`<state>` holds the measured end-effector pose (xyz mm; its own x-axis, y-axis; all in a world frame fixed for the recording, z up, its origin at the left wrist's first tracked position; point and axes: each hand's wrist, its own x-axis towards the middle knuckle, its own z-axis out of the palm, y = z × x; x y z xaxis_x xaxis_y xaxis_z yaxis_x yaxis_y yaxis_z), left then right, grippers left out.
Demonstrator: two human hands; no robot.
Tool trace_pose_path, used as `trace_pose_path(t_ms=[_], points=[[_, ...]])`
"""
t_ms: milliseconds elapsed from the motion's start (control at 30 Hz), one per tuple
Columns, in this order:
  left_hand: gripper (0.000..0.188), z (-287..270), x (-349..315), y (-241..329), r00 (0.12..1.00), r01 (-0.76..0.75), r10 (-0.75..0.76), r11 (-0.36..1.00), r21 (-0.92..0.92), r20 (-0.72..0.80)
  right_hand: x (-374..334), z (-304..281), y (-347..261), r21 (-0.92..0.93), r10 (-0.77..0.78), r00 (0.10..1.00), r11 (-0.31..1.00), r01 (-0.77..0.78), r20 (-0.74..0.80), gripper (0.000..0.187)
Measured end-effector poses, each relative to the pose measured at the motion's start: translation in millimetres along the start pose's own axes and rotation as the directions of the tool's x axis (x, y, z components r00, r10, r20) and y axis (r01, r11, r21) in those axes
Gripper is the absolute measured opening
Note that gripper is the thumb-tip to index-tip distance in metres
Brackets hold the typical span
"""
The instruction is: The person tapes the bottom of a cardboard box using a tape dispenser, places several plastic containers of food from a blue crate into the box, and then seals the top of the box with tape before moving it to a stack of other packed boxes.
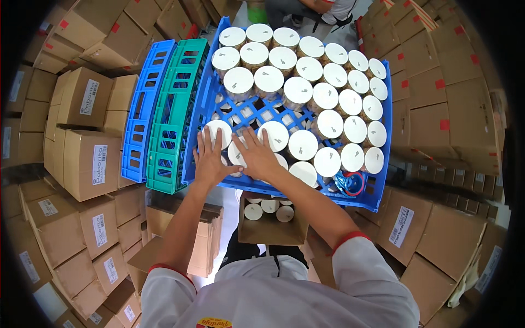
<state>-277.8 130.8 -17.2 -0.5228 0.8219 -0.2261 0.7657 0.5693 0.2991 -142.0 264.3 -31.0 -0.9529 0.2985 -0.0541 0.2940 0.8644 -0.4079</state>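
Note:
Many round jars with white lids stand upright in a blue plastic crate (198, 136). At the crate's near left, my left hand (212, 164) has its fingers spread over a white-lidded jar (221, 129). Just right of it, my right hand (258, 156) is also spread, lying across the lid of a second jar (236, 152). Both hands are open, with thumbs close together near the crate's front edge. Part of the lids beneath them is hidden. Another jar (273, 135) stands just right of my right fingertips. Bare lattice shows behind my hands, with more lids visible below it.
Under the crate's front edge, an open carton (273, 234) holds several white-lidded jars. A blue and red object (350, 183) sits in the crate's near right corner. Green (174, 117) and blue (146, 109) crates stand left. Stacked cartons (87, 164) line both sides. A person (333, 11) is beyond.

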Motion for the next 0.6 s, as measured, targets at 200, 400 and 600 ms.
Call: trace_pose_path(t_ms=[200, 400, 600], points=[[0.136, 7.7, -38.3, 5.2, 0.981, 0.068, -0.124, 0.94, -0.335, -0.146, -45.9, -46.9, -20.2, 0.1, 0.045, 0.989, 0.995, -0.03, -0.144, 0.097], [0.099, 11.9, -67.2, -20.2, 0.979, 0.066, -0.105, 0.974, -0.214, -0.175, -145.5, -84.5, -30.4, 0.501, 0.185, 0.983, 0.849, -0.166, 0.012, 0.091], [0.096, -24.9, -100.4, 11.7, 0.955, -0.011, -0.054, 0.976, -0.217, -0.291, -257.0, 46.6, -14.6, 0.572, 0.465, 0.742, 0.473, -0.67, 0.484, 0.087]])
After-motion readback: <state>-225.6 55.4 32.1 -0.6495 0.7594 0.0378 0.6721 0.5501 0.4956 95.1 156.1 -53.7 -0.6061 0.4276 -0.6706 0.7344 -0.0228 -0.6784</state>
